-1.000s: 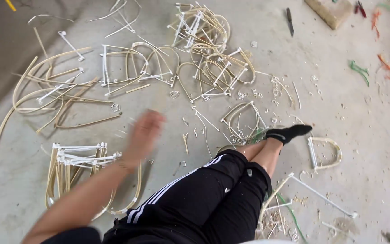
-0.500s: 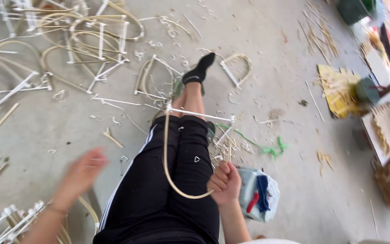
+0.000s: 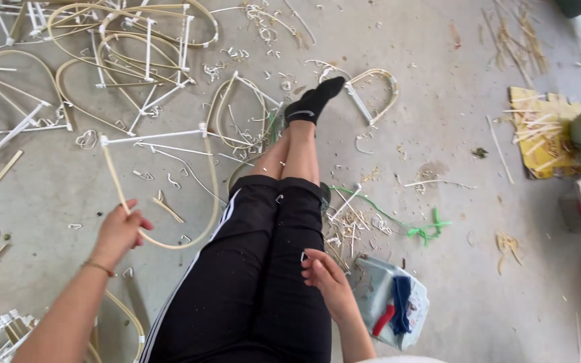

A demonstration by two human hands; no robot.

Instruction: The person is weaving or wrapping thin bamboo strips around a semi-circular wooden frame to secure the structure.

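I sit on a concrete floor with my legs in black trousers (image 3: 263, 269) stretched out ahead. My left hand (image 3: 119, 230) grips a U-shaped bent cane frame (image 3: 204, 176) with a white crossbar, held low over the floor left of my legs. My right hand (image 3: 324, 274) rests on my right thigh, fingers loosely curled, holding nothing that I can see. My feet in black socks (image 3: 313, 101) point away from me.
Many more bent cane frames (image 3: 142, 54) lie scattered at the top left. A clear plastic bag with red and blue tools (image 3: 395, 309) sits by my right hip. Green string (image 3: 425, 228), cane scraps and a yellow board (image 3: 543, 134) lie to the right.
The cane frame has passed from my right hand over my lap to my left hand on the left side. My right hand has dropped onto my thigh. The view has shifted left.
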